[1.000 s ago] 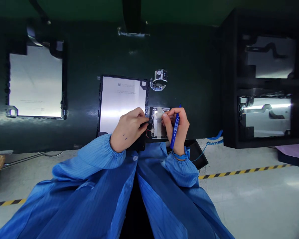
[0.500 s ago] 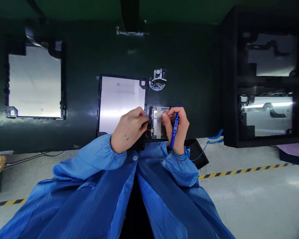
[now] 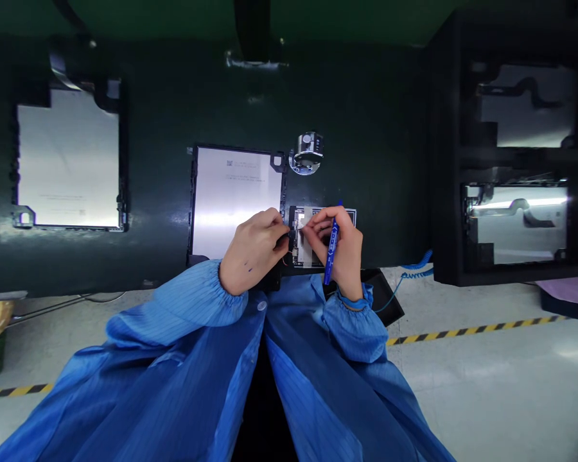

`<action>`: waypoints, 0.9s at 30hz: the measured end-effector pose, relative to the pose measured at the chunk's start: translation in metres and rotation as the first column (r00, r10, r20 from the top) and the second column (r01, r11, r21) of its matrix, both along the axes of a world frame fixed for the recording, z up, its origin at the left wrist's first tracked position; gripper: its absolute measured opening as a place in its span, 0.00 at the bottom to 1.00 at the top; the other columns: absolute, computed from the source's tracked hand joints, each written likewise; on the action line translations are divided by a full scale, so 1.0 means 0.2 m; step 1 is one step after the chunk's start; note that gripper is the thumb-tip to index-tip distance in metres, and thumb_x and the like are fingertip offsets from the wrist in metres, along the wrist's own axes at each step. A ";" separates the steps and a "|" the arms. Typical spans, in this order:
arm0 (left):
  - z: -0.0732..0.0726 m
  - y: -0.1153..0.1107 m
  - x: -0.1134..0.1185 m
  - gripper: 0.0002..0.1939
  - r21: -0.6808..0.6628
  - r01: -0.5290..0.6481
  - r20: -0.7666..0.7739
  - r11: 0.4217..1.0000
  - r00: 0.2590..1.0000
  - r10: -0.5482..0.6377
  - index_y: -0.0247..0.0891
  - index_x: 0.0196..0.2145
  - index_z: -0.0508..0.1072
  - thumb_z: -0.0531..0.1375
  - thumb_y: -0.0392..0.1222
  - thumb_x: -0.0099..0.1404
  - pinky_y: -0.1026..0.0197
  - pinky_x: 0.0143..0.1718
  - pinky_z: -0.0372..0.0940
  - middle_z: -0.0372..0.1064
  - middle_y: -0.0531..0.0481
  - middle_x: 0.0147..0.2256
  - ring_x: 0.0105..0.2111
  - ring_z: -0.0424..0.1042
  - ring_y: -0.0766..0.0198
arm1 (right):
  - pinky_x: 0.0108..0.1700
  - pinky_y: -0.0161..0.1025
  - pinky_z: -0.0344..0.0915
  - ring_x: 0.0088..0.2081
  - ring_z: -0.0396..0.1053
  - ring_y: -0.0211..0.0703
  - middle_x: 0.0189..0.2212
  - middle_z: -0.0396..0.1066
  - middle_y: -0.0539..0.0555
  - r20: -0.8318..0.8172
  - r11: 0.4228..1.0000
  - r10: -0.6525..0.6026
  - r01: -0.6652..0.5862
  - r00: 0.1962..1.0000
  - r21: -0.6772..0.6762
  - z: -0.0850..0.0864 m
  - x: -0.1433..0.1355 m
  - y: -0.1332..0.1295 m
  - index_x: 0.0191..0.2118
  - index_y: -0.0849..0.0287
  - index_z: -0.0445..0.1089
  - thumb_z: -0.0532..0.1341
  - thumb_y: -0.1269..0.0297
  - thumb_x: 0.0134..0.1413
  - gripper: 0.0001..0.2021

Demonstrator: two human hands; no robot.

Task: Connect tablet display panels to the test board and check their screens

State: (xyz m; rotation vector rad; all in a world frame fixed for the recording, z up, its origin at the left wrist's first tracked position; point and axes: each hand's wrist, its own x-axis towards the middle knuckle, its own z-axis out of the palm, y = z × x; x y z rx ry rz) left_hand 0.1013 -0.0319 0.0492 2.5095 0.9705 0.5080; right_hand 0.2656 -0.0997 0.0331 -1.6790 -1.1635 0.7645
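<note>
With left hand (image 3: pixel 256 249), pinching circuit board (image 3: pixel 300 249) near tabletop (image 3: pixel 380 160) front edge, likely for steadiness; with right hand (image 3: pixel 344 250), clasping pen (image 3: pixel 331 250).

Taped circuit board (image 3: pixel 301 249), slanted blue pen (image 3: pixel 331 250)

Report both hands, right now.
Left hand: closed by the circuit board; whether it holds anything cannot be told.
Right hand: closed, holding the blue pen.
</note>
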 end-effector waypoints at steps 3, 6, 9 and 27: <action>-0.01 0.00 0.00 0.08 0.012 0.017 0.024 1.000 1.000 -0.017 0.35 0.29 0.78 0.59 0.30 0.63 0.58 0.31 0.68 0.73 0.46 0.34 0.31 0.73 0.59 | 0.33 0.36 0.67 0.29 0.68 0.35 0.29 0.69 0.44 0.054 0.995 0.091 -0.089 0.994 -0.036 0.01 0.02 0.00 0.38 0.53 0.66 0.66 0.65 0.54 0.09; -0.01 0.00 0.00 0.07 0.017 0.025 0.048 1.000 0.999 -0.026 0.35 0.30 0.78 0.60 0.29 0.62 0.58 0.32 0.69 0.74 0.46 0.34 0.32 0.74 0.59 | 0.34 0.36 0.66 0.29 0.67 0.34 0.27 0.67 0.43 0.074 0.992 0.118 -0.114 0.990 -0.045 0.02 0.03 0.01 0.39 0.53 0.66 0.66 0.66 0.54 0.08; -0.02 0.00 0.00 0.07 0.007 0.009 0.049 1.000 0.999 -0.010 0.35 0.30 0.77 0.59 0.30 0.63 0.58 0.33 0.69 0.74 0.46 0.35 0.32 0.74 0.59 | 0.34 0.36 0.66 0.29 0.68 0.35 0.27 0.67 0.43 0.072 0.989 0.135 -0.130 0.988 -0.064 0.03 0.04 0.02 0.39 0.53 0.67 0.65 0.65 0.55 0.08; 0.14 0.04 -0.22 0.27 -0.158 -0.133 0.117 0.978 0.981 0.152 0.37 0.58 0.72 0.67 0.41 0.61 0.47 0.53 0.69 0.73 0.39 0.53 0.52 0.73 0.49 | 0.41 0.41 0.72 0.36 0.73 0.41 0.35 0.73 0.47 0.105 0.986 0.027 -0.044 0.994 0.164 0.12 0.02 -0.02 0.45 0.50 0.68 0.69 0.62 0.54 0.14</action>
